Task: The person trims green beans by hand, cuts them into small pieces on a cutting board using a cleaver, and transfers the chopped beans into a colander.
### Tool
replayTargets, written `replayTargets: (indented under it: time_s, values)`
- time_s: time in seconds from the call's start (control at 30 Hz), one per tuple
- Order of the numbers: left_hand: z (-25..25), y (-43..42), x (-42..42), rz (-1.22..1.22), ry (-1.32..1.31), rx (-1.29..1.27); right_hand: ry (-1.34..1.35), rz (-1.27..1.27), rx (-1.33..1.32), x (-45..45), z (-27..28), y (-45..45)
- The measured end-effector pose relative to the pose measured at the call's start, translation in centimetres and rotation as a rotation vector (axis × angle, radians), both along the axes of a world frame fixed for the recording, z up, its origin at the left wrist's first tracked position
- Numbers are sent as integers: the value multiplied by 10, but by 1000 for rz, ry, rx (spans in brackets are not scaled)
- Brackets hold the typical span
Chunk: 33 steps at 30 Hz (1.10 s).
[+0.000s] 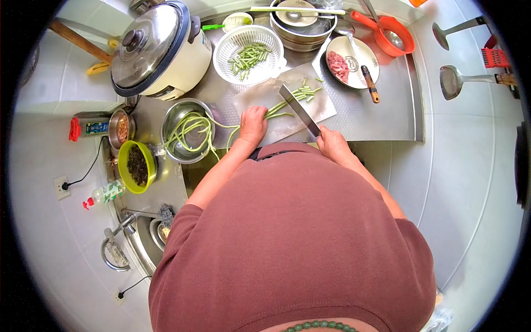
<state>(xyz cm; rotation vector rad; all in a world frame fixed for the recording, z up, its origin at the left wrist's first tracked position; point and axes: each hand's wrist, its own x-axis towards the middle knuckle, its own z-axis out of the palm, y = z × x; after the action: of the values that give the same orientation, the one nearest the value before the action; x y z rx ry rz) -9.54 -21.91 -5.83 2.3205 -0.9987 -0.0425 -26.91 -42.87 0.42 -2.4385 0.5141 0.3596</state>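
Note:
My left hand [254, 125] is closed on a bunch of long green beans [275, 111] lying on the white cutting board [326, 105]. In my right hand [334, 145] is the handle of a cleaver [299, 110], its blade standing across the beans. Short cut pieces [306, 92] lie on the board beyond the blade. The uncut ends trail left from my left hand to a metal bowl [167, 123], where more long beans [188, 131] are coiled. Behind the board, a white colander [221, 55] holds cut bean pieces [250, 60].
A rice cooker [188, 63] stands at the back left, a plate with sliced meat [338, 66] and a knife [369, 83] at the right. Left are a yellow-green bowl [123, 169], a soap bottle [108, 192] and the sink [142, 243]. Stacked pots [303, 41] and a red ladle [395, 34] sit behind.

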Motion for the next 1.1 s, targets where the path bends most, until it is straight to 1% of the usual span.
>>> replayTargets:
  time_s: [0.17,0.4,0.5,0.8,1.1]
  values:
    - [-3,-2,1,36,44,58,-35,-24,42,-1,1,0]
    - [-3,-5,0,48,61,43,-114,-18,96,-1,18,3]
    - [-6,-5,0,47,55,48,-110,36,43,-2,14,4]
    - [-8,-5,1,46,47,16,-129,77,58,-1,12,7]
    - [-4,-5,1,43,45,19,-84,109,32,2,18,8]
